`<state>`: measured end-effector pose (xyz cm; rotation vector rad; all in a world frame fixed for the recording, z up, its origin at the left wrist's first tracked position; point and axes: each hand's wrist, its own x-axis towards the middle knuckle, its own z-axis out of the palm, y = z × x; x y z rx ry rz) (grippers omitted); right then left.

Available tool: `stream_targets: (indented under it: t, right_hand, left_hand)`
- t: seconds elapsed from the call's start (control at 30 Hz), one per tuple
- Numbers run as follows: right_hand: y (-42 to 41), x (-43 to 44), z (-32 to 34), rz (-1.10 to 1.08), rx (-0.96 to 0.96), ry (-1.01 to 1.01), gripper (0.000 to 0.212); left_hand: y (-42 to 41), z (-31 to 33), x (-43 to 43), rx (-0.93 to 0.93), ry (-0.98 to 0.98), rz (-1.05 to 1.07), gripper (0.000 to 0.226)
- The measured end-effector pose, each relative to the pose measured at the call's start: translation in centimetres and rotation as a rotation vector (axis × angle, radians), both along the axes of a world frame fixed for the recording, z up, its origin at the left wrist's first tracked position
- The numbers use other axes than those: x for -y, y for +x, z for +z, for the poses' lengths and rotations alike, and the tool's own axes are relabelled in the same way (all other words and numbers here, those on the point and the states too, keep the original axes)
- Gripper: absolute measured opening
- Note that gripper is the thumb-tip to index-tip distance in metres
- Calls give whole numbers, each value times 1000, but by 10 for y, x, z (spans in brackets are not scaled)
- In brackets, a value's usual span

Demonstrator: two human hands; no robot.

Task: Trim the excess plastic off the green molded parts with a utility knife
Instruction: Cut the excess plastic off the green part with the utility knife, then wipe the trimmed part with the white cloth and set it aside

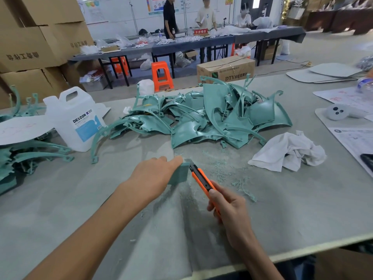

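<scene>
Green molded part (179, 173): I count one under work, lying on the grey table (282, 209) near the front edge and in the middle of my view. The left hand (153, 176) covers its left side. The fingers (175, 160) are nearly straight and press along its top, with one fingertip at the far corner. The thumb is hidden, so I cannot tell if it pinches from below.

There is one utility knife (201, 178), orange and black. The right hand (228, 207) grasps its handle with the fingers curled around it. The blade end touches the right far corner of the part, just beside the left fingertip.

Behind, I see two heaps of green parts: one big heap (212, 116) in the middle of the table, and one heap (20, 156) at the left edge. The pieces are too tangled to count.

Thin green shavings (222, 170) lie scattered to the right of the knife. One white jug (74, 118) stands between the two heaps, and one crumpled white cloth (288, 152) lies right of the big heap.

Far behind the table I count two orange stools (161, 77) and three persons.
</scene>
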<state>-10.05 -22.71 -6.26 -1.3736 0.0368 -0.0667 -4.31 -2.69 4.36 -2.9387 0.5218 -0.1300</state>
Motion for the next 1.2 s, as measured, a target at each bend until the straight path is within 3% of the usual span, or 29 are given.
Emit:
stream_targets:
  t: [0.07, 0.13, 0.23, 0.37, 0.5, 0.6, 0.73, 0.83, 0.9, 0.93, 1.0, 1.07, 1.13, 1.2]
  right_hand:
    - [-2, 6, 1, 58, -13, 115, 30]
    - [-1, 13, 0, 25, -28, 36, 26]
    - [7, 27, -2, -123, -41, -522, 8]
    - [21, 41, 3, -110, 15, -1023, 17]
    - [63, 91, 24, -383, 215, -1126, 34]
    - [108, 142, 43, -475, 19, -1222, 58]
    - [149, 180, 31, -131, -359, -1432, 91]
    - [158, 185, 15, -248, -382, -1460, 85]
    - [163, 194, 10, -402, -356, -1410, 79]
    - [165, 201, 10, -403, -384, -1410, 76]
    - [168, 217, 9, -315, -482, -1471, 64]
    - [165, 226, 7, -354, -539, -1473, 54]
    - [159, 227, 8, -359, -535, -1446, 51]
    - [154, 220, 13, -306, -554, -1402, 51]
  left_hand:
    - [-1, -2, -2, 13, -27, -3, 56]
    - [-4, -3, -4, 30, -51, -11, 54]
    - [-9, -5, -10, 44, -76, -3, 51]
    - [-23, -13, -21, 127, -118, 8, 42]
    - [-48, -32, -42, 304, -424, 104, 31]
    - [-65, -58, -53, 349, -645, 199, 31]
    - [-73, -80, -61, 428, -869, 329, 41]
    - [-81, -91, -60, 542, -985, 516, 56]
    - [-83, -96, -57, 587, -1202, 698, 55]
    - [-82, -97, -56, 511, -1377, 802, 50]
    - [-78, -96, -52, 281, -1879, 892, 29]
    - [-76, -93, -52, 181, -2268, 873, 7]
    - [-74, -89, -54, 118, -2392, 857, 35]
    - [-72, -89, -58, 85, -2479, 814, 47]
